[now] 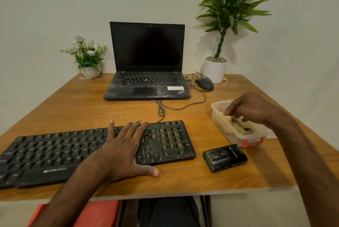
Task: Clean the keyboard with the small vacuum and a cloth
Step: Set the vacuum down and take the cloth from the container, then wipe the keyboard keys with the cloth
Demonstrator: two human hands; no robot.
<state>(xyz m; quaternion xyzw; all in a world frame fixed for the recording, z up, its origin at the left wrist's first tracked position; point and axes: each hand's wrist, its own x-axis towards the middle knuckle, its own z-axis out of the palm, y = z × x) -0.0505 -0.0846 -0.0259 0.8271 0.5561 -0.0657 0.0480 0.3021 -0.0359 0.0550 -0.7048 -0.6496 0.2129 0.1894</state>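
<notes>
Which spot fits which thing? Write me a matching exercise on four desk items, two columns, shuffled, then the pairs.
Things:
1. Zebronics keyboard
2. small vacuum
3. ThinkPad laptop
4. clear plastic container

Places:
A. right hand reaching in
B. back centre, lid open
C. under the left hand
D. between keyboard and container, near the front edge

Pairs: 1-C, 2-D, 3-B, 4-A

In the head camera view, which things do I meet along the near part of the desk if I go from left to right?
Keyboard with the left hand flat on it → small black vacuum → clear plastic box, into which the right hand reaches, fingers at a yellowish cloth.
</notes>
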